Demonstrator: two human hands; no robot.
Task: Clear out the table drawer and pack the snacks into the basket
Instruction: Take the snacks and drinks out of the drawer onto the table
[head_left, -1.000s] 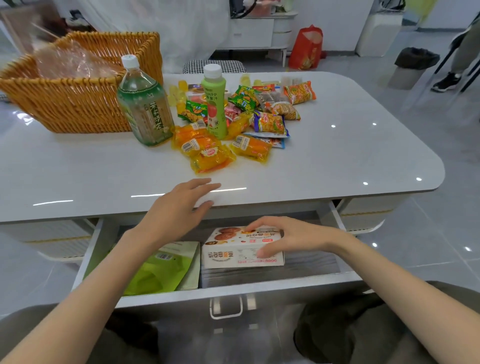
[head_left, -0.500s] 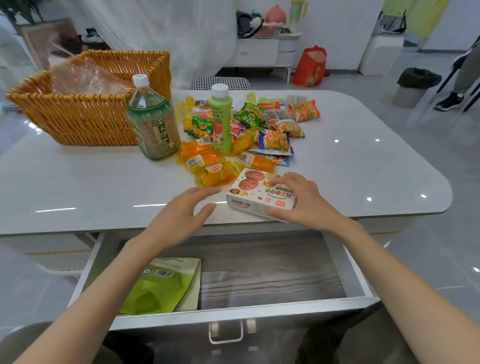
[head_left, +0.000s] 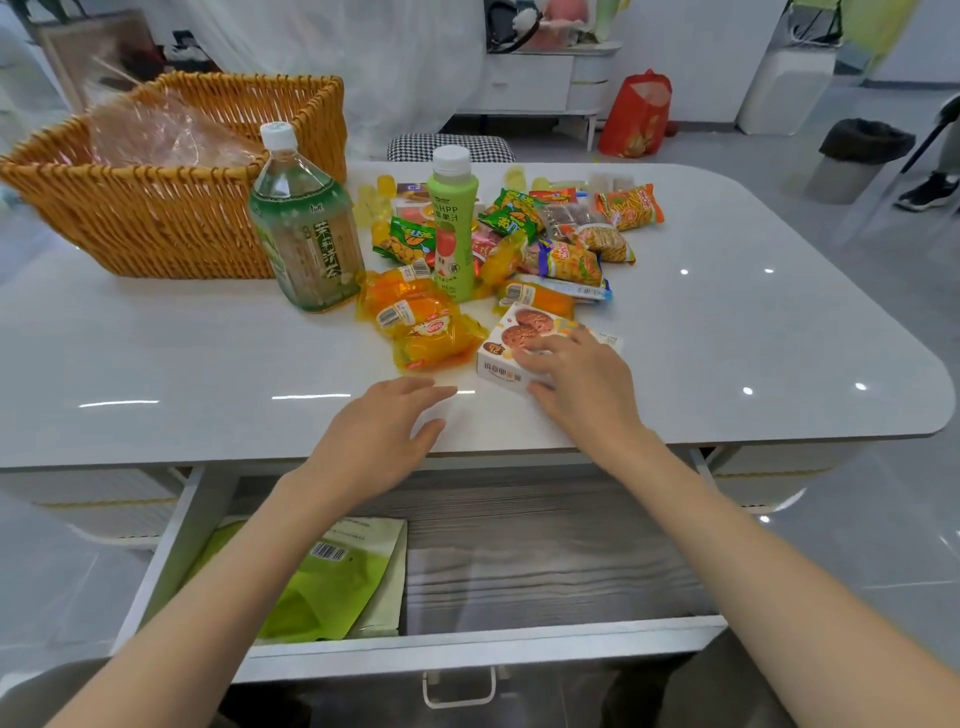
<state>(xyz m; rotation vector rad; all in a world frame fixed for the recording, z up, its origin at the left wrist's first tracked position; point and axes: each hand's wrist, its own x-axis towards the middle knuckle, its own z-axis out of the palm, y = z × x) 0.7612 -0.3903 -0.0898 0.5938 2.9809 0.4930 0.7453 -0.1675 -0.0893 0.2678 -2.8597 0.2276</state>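
A white cookie box (head_left: 519, 338) lies on the table (head_left: 753, 332) just in front of the snack pile. My right hand (head_left: 582, 379) grips it, fingers over the top and thumb against its near side. My left hand (head_left: 379, 441) rests flat and relaxed on the table's front edge, holding nothing. Below, the drawer (head_left: 550, 561) stands pulled out, with a green pouch (head_left: 332, 587) lying in its left part. The wicker basket (head_left: 156, 218) sits at the back left of the table with a clear plastic bag inside.
A tea bottle (head_left: 306, 244) and a green juice bottle (head_left: 451, 223) stand upright beside the basket. Orange jelly packs (head_left: 415, 322) and several small snack packets (head_left: 566, 260) are heaped behind the box. A bin (head_left: 852, 156) stands on the floor at far right.
My right hand lifted the cookie box out of the drawer and set it on the table by the snacks. The left hand stayed on the table edge.
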